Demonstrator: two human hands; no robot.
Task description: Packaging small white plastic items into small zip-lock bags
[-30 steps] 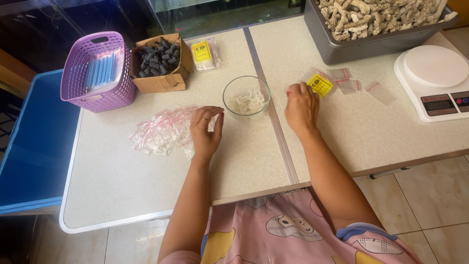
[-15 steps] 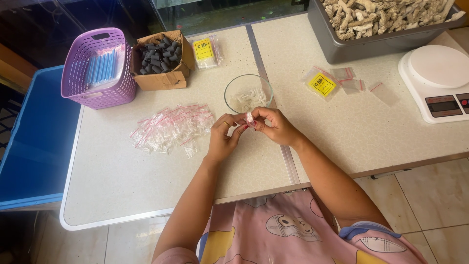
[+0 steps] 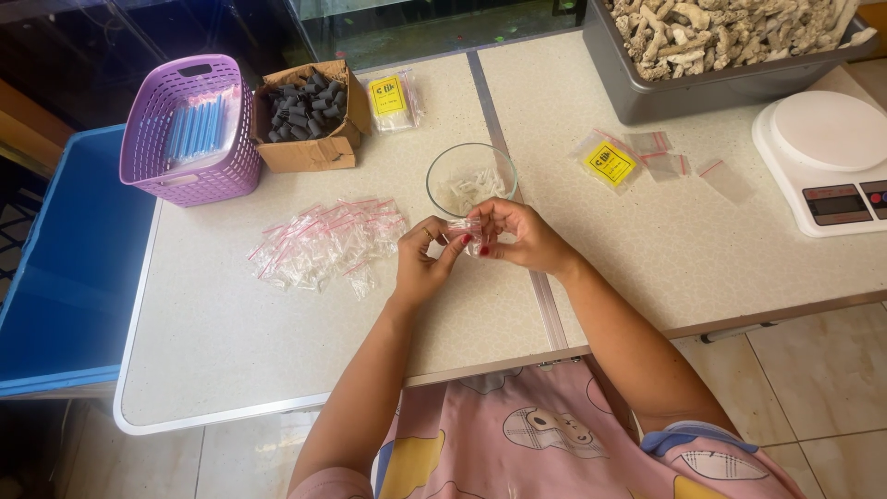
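A small clear zip bag (image 3: 465, 228) with a red seal strip is pinched between both hands just above the table, in front of a glass bowl (image 3: 444, 173) holding small white pieces. My left hand (image 3: 423, 261) grips the bag's left side with thumb and fingers. My right hand (image 3: 518, 237) holds its right side. To the left of my hands lies a heap of filled clear small bags (image 3: 323, 245).
A purple basket (image 3: 192, 131) with blue tubes and a cardboard box (image 3: 309, 115) of dark pieces stand at the back left. Yellow-labelled bags (image 3: 611, 162) and empty bags lie right. A grey tray of pale chunks (image 3: 721, 42) and a white scale (image 3: 830, 157) stand far right. A blue bin (image 3: 65, 268) is left.
My right hand left the bags at the right and my left hand left the heap; both met in front of the bowl holding one small bag.
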